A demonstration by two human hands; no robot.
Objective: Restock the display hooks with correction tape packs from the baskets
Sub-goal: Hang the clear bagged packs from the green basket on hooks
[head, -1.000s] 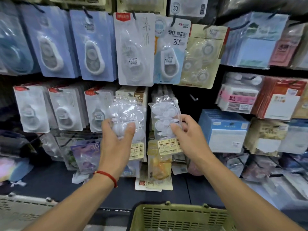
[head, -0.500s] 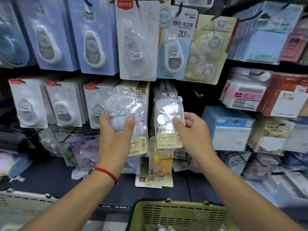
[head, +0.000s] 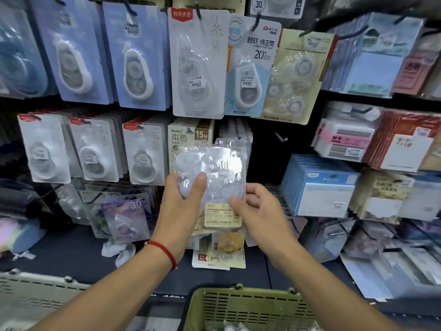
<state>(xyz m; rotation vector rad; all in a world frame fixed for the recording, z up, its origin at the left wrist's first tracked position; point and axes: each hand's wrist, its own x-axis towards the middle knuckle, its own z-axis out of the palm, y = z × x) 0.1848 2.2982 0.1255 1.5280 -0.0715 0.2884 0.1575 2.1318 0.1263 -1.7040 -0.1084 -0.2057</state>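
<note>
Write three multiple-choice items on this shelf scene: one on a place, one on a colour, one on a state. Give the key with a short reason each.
1. Where is the green basket?
A. Hung on a hook
B. At the bottom of the view, below the hands
C. On the top shelf

2. What colour is the cord on the left wrist?
A. Red
B. Blue
C. Black

3. What are the hands doing?
A. Both are empty
B. Only the right hand holds a pack
C. The left hand and right hand both grip clear correction tape packs

Key: 1 B, its slotted rim fills the lower edge between the forearms. 2 A, a red cord circles the wrist. 3 C, both thumbs press on the clear plastic held together before the hooks.
</note>
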